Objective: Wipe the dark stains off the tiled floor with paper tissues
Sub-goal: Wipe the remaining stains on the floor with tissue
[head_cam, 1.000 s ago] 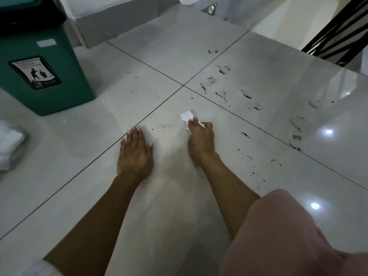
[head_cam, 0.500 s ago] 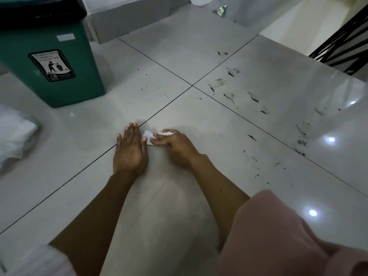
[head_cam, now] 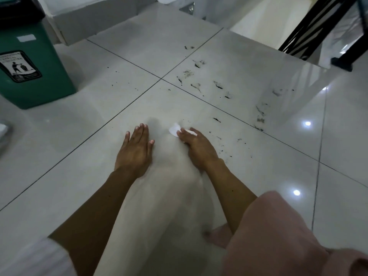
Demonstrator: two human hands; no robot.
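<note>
A small white paper tissue (head_cam: 174, 130) is pressed onto the tiled floor (head_cam: 249, 176) under the curled fingers of the right hand (head_cam: 196, 147), with 1 crumpled corner left sticking out ahead of the fingertips. The left hand (head_cam: 135, 149) is laid flat on the tile just beside it, fingers straight and together, nothing held; it is judged to be bracing the body.

The tissue is judged light, soft and limp, easily torn if it is dragged hard, so it is best kept bunched under the fingertips rather than pinched by an edge. The glossy tile looks slippery, so little resistance is expected.

Dark stains (head_cam: 217, 119) are seen close ahead of the right hand, with specks (head_cam: 229, 148) to its right and heavier smears (head_cam: 197, 76) scattered on the far tile beyond the grout line. A green bin (head_cam: 29, 72) stands well apart at the left, and a black railing (head_cam: 310, 26) at the far right. A pink-clad knee (head_cam: 278, 236) is raised near the right forearm. Nothing lies between the tissue and the nearest marks.
</note>
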